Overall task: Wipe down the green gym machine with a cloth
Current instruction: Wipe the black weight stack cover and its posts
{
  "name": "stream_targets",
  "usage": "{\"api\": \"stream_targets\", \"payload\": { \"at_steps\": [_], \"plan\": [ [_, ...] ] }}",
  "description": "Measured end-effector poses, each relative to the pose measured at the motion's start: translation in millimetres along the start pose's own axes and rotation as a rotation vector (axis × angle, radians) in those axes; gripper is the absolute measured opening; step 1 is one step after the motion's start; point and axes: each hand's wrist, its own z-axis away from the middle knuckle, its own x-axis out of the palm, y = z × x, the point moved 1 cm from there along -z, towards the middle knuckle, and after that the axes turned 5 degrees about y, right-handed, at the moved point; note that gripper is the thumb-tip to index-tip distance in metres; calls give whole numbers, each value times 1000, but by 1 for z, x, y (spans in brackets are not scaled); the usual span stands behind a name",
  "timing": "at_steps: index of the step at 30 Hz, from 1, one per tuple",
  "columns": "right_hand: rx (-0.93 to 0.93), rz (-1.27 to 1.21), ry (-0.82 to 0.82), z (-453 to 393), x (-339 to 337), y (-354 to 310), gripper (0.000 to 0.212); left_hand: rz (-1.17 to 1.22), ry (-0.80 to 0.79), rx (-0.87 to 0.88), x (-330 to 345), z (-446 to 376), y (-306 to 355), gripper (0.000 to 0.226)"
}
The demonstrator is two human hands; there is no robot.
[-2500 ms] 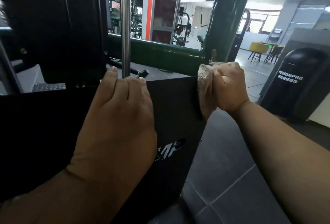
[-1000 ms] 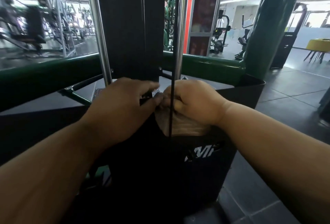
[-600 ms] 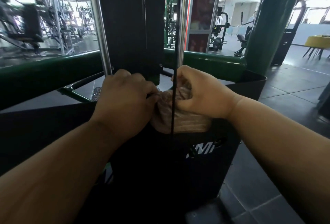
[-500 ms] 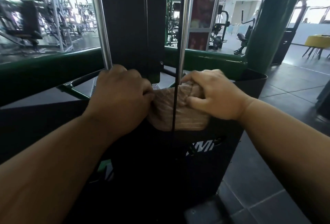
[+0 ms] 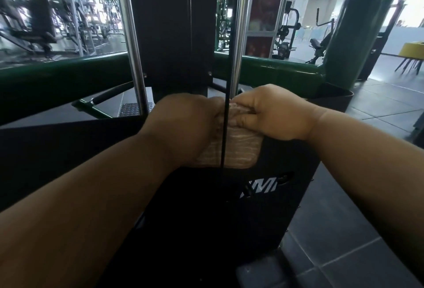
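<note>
— What fills the view?
— The green gym machine (image 5: 275, 70), with its black shroud (image 5: 263, 196) below the frame.
— And the hands?
— The left hand (image 5: 185, 124) and right hand (image 5: 273, 113) both grip the beige cloth (image 5: 238, 152) on the shroud's top edge, a thin black cable (image 5: 226, 81) crossing it.

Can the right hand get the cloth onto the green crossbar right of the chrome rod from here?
Probably yes. The right hand grips the cloth just below the crossbar, with open space between. The thin black cable crosses the cloth and may snag it.
</note>
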Motion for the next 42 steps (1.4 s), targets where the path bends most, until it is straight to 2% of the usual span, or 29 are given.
{"api": "stream_targets", "payload": {
  "at_steps": [3, 5, 8, 11, 13, 15, 17, 18, 27, 35, 38, 40, 42],
  "plan": [
    [38, -66, 72, 4, -1, 5, 27, -137, 121, 62, 5, 3, -3, 18],
    [48, -103, 127, 7, -2, 7, 37, -183, 130, 58, 3, 8, -9, 21],
    [56, -47, 159, 9, 2, 10, 33, -184, 101, 37, -8, 25, -23, 19],
    [-16, 74, 262, 11, 11, 9, 31, -225, 76, 4, -23, 48, -44, 17],
    [-66, 110, 396, 16, 18, 8, 30, -279, 55, -33, -32, 66, -63, 27],
    [-78, 76, 627, 26, 23, 5, 21, -247, 26, -94, -41, 81, -79, 38],
    [-73, 34, 828, 38, 26, -1, 11, -222, 14, -138, -46, 88, -85, 38],
    [-79, 19, 862, 43, 29, -5, 10, -228, 15, -151, -46, 90, -86, 38],
    [-261, 49, 825, 40, 45, -50, 20, -197, 61, -216, -37, 91, -83, 36],
    [-359, 244, 737, 21, 59, -99, 21, -151, 85, -243, -30, 92, -87, 37],
    [-229, 326, 605, 8, 66, -116, 42, -121, 122, -248, -29, 95, -83, 37],
    [-70, 387, 473, 1, 69, -121, 57, -170, 120, -249, -28, 95, -82, 46],
    [-1, 423, 368, -3, 71, -124, 65, -237, 121, -255, -27, 97, -84, 48]
  ]
}}
